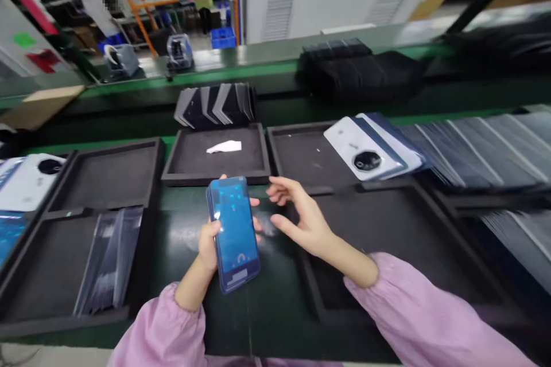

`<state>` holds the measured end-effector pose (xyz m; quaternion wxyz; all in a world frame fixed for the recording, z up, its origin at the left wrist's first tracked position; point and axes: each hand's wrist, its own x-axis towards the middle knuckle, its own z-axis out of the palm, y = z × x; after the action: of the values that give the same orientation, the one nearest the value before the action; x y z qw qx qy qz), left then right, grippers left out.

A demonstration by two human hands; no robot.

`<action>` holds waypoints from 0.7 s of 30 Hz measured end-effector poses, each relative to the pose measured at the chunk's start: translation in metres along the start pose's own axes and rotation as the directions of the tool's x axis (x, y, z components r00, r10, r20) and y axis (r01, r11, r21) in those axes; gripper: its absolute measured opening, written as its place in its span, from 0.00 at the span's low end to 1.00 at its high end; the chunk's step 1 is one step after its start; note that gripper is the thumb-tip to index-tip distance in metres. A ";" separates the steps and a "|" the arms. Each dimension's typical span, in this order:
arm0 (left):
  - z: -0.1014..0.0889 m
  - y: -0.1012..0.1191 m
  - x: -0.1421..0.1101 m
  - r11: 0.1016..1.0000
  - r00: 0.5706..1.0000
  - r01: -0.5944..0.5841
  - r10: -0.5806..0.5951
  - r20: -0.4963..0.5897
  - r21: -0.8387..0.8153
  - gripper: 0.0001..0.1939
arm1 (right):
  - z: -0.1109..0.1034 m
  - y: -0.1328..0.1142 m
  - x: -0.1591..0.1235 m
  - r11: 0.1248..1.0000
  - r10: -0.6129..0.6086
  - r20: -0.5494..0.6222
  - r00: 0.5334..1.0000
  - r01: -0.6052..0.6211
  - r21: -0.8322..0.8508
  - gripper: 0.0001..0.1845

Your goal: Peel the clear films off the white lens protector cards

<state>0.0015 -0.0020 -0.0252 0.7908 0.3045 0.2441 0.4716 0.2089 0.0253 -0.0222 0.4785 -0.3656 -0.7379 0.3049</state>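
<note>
No legible text (all blurred) on the blue panel (235, 223), its pale label (238, 277) or the white panel (348, 140).

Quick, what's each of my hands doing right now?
Left hand: closed around a blue phone-shaped panel.
Right hand: open, empty, beside it.

sleeves (424, 309): lilac-pink, loose | cuffs (381, 269): gathered | hands (307, 218): bare

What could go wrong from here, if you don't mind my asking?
The blue-faced panel might slip, since only the left hand holds it; the right hand is open and apart from it. The fanned white panels overlap at an angle, so a bump could shift them. The white scrap in the middle black tray might cling to anything laid there.
</note>
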 end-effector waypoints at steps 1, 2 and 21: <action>0.003 -0.001 -0.001 0.999 0.999 0.035 -0.035 -0.019 -0.013 0.38 | 0.001 -0.003 -0.002 0.997 0.043 0.041 0.998 -0.045 0.059 0.33; 0.006 -0.002 -0.003 0.997 0.997 0.068 -0.070 -0.043 -0.034 0.39 | 0.003 -0.006 -0.003 0.988 0.092 0.074 0.993 -0.101 0.118 0.38; 0.025 -0.017 -0.002 0.960 0.987 0.157 -0.149 0.053 -0.230 0.31 | 0.009 -0.017 -0.004 0.891 0.286 0.051 0.957 -0.285 0.354 0.32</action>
<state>0.0283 -0.0162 -0.0197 0.8593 0.1980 0.1958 0.4290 0.1973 0.0114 -0.0140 0.4877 -0.3772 -0.6076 0.5006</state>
